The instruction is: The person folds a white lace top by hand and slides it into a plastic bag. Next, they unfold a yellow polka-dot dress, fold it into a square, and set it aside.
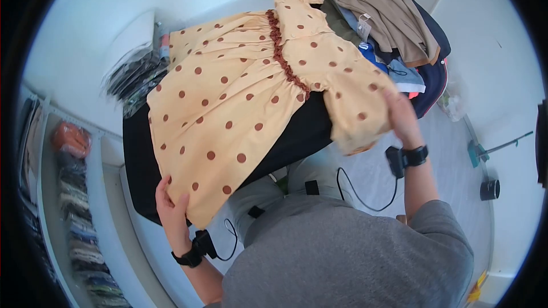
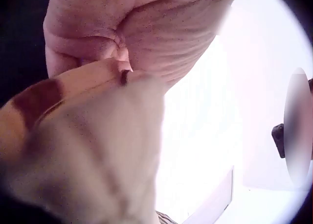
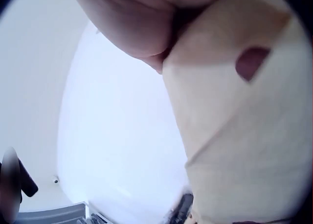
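Note:
A pale yellow dress (image 1: 220,111) with brown polka dots lies spread over a black-covered surface (image 1: 140,162), its skirt to the left and its bodice to the right. A ruffled brown band (image 1: 278,51) crosses its waist. At the near left corner of the skirt my left hand (image 1: 173,208) pinches the hem; the left wrist view has the cloth (image 2: 93,77) running in between thumb and fingers. My right hand (image 1: 404,117), blurred, grips the outer edge of the near sleeve (image 1: 359,111). In the right wrist view the sleeve cloth (image 3: 234,106) hangs down from under the palm.
Behind the bodice is a pile of clothes with a tan garment (image 1: 382,8) on top. Bagged garments (image 1: 137,68) are stacked beyond the skirt. Shelves (image 1: 85,222) of packed clothes stand at the left. On the floor to the right are a green-headed tool (image 1: 475,153) and a black container (image 1: 489,189).

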`<state>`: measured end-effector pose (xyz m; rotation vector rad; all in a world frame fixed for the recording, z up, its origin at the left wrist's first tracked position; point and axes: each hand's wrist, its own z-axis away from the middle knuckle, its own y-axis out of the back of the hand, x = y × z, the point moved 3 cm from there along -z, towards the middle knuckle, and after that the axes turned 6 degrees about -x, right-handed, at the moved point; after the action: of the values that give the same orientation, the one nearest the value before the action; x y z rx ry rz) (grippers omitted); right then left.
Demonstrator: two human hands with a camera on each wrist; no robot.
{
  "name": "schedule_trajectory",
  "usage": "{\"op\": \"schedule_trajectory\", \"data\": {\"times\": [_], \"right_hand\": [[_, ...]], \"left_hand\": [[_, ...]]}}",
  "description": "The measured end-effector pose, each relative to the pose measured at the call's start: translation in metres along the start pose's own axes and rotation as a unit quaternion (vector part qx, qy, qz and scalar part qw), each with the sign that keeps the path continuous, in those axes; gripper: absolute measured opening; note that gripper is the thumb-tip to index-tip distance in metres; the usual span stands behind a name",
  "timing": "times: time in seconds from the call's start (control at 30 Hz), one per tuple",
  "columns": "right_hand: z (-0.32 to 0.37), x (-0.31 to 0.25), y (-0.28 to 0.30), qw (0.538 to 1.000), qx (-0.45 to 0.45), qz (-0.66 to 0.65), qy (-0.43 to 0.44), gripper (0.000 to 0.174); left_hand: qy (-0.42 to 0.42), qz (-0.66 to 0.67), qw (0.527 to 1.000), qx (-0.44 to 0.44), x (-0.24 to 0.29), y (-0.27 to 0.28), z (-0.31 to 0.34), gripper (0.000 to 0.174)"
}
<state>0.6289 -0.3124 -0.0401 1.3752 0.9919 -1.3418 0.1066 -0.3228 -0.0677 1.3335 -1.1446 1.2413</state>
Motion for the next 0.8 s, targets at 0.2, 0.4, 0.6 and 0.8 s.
{"op": "schedule_trajectory", "data": {"times": [0.2,0.4,0.6,0.8], "right_hand": [[-0.015,-0.046,0.069,0.99,0.1,-0.04,0.089,0.031],[-0.001,0.024,0.098,0.988,0.091,0.115,-0.052,0.033],[0.017,0.031,0.061,0.902,0.212,0.374,-0.037,0.043],[0.036,0.002,-0.094,0.77,-0.077,0.52,0.361,0.075]], "left_hand": [[0.012,0.091,0.996,-0.023,0.003,0.02,0.007,0.044],[0.086,-0.021,0.992,-0.095,-0.034,0.029,0.026,0.029],[0.091,0.066,0.986,-0.121,-0.041,0.026,0.033,0.031],[0.06,0.129,0.986,-0.089,-0.028,0.02,0.041,0.03]]}}
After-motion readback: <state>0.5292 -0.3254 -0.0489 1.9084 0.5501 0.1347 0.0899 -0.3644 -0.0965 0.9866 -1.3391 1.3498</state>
